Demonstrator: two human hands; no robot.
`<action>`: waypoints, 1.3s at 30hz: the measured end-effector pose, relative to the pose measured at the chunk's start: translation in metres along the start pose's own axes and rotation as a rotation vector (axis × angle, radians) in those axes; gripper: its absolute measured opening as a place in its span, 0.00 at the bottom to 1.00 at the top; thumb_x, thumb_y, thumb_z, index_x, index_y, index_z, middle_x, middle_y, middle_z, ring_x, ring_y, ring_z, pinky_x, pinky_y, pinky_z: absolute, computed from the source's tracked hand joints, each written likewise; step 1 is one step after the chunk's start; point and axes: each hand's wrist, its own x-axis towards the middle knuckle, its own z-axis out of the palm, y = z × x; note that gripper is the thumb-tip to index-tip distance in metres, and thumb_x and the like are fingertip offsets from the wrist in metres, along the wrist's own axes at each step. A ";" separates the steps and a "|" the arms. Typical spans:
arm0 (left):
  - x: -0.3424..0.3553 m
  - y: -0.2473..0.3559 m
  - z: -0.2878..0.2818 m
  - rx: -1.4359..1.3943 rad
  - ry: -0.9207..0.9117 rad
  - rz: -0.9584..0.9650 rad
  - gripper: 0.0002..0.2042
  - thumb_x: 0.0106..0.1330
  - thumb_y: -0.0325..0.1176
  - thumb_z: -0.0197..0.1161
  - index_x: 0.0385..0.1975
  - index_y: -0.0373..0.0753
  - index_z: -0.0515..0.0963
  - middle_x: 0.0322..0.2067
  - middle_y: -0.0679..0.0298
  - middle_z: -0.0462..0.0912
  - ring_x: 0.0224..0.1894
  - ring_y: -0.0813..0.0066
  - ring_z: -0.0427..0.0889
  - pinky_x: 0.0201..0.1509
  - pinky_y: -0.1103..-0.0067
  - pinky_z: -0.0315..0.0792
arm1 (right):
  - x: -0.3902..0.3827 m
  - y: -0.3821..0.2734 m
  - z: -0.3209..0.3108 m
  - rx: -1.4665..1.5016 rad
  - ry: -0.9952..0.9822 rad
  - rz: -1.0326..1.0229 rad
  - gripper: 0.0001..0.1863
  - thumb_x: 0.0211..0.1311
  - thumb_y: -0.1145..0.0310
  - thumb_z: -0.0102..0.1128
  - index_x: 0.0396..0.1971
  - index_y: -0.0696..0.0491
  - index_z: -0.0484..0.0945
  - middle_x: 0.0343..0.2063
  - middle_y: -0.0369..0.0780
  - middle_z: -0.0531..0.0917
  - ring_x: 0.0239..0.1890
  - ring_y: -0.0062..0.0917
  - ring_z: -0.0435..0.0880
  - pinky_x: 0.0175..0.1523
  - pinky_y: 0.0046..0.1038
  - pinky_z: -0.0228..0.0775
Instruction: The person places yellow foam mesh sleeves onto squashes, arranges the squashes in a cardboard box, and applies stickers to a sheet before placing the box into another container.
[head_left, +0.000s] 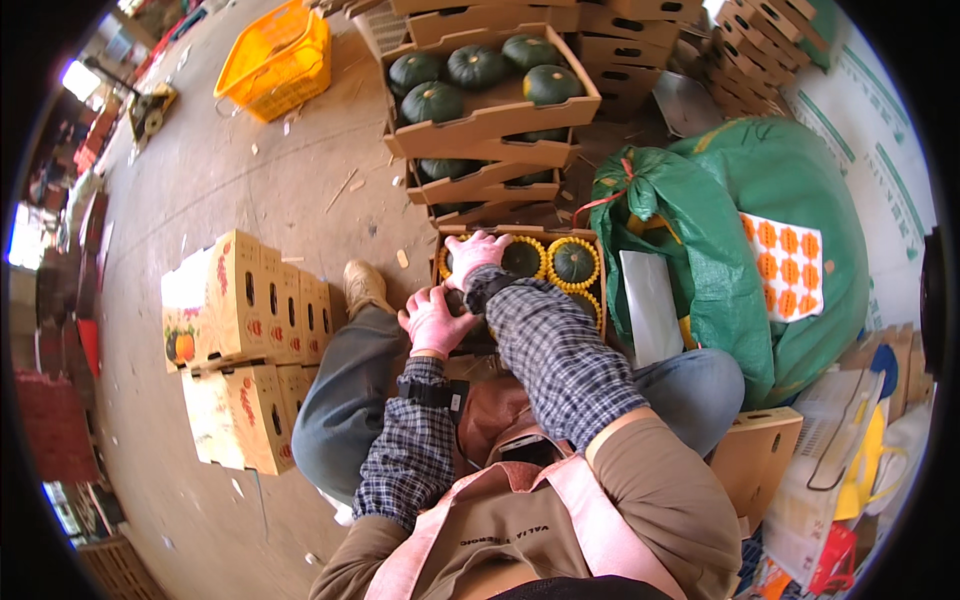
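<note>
An open cardboard box stands between my knees, with dark green pumpkins inside. One pumpkin at its far right corner wears a yellow foam net, and another pumpkin sits beside it. My right hand reaches across to the far left of the box, its fingers curved down over a netted pumpkin that it mostly covers. Closer to me, my left hand is at the near left side, fingers bent round a dark pumpkin. Both forearms hide the box's near part.
Stacked cartons of pumpkins rise just beyond the box. Upright printed cartons stand at my left. A large green sack with an orange sticker sheet bulges at my right. Farther off lies a yellow crate.
</note>
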 end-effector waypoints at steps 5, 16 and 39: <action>-0.007 0.025 -0.036 0.278 -0.220 -0.071 0.51 0.30 0.57 0.76 0.58 0.40 0.65 0.61 0.49 0.59 0.67 0.51 0.51 0.64 0.46 0.45 | -0.016 0.114 -0.009 0.938 0.217 -0.344 0.21 0.50 0.50 0.64 0.41 0.47 0.81 0.39 0.43 0.83 0.44 0.31 0.81 0.50 0.34 0.72; -0.010 0.037 0.012 0.247 0.024 0.152 0.39 0.37 0.35 0.70 0.55 0.37 0.64 0.49 0.58 0.69 0.56 0.60 0.67 0.65 0.47 0.43 | 0.045 0.342 0.050 0.358 0.386 0.327 0.22 0.58 0.57 0.43 0.48 0.49 0.76 0.47 0.51 0.77 0.51 0.47 0.75 0.56 0.41 0.66; -0.106 0.105 -0.057 -0.486 0.017 0.717 0.22 0.53 0.47 0.69 0.36 0.35 0.74 0.33 0.52 0.76 0.38 0.52 0.77 0.42 0.67 0.72 | -0.159 0.138 0.058 1.412 0.524 -0.225 0.16 0.54 0.70 0.63 0.39 0.56 0.67 0.32 0.38 0.76 0.34 0.25 0.78 0.41 0.25 0.71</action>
